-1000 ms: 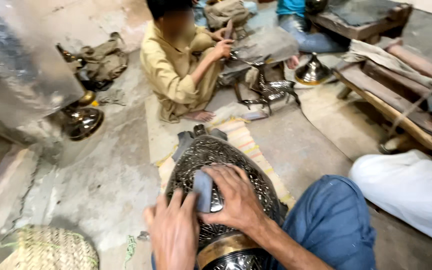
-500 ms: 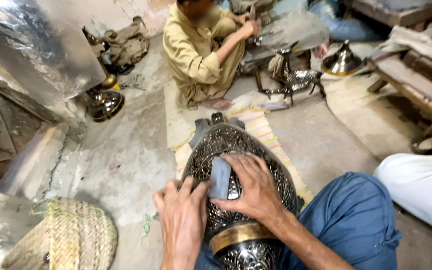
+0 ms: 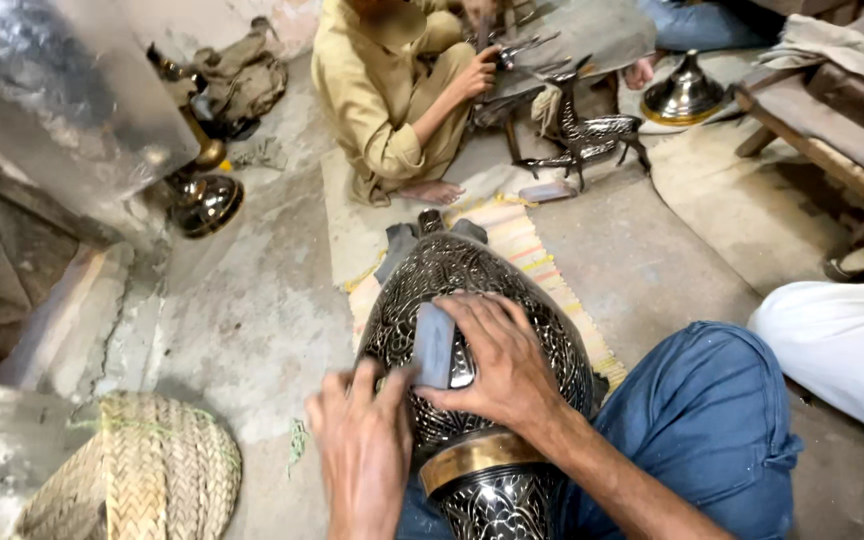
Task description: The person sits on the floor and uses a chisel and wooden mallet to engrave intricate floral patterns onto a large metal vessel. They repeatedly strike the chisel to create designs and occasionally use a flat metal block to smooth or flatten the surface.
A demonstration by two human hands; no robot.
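A cracked concrete floor (image 3: pixel 252 310) is noted. At 6 o'clock an ovoid engraved metal vase (image 3: pixel 472 290) lies on a striped mat (image 3: pixel 532 250). A flat grey block (image 3: pixel 434 345) is gripped against it by the right hand (image 3: pixel 497 360); the left hand (image 3: pixel 362 455) is spread on its flank. Bare floor lies at 9 o'clock, a woven basket (image 3: pixel 142 475) at 8.

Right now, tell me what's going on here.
A person in blue trousers sits on the floor with a large engraved metal vessel lying across their lap. The right hand presses a small grey block flat against the vessel's patterned side, while the left hand rests on the metal beside it. Ahead, another seated person in tan clothes handles a metal deer figure. A woven straw basket lies at lower left.
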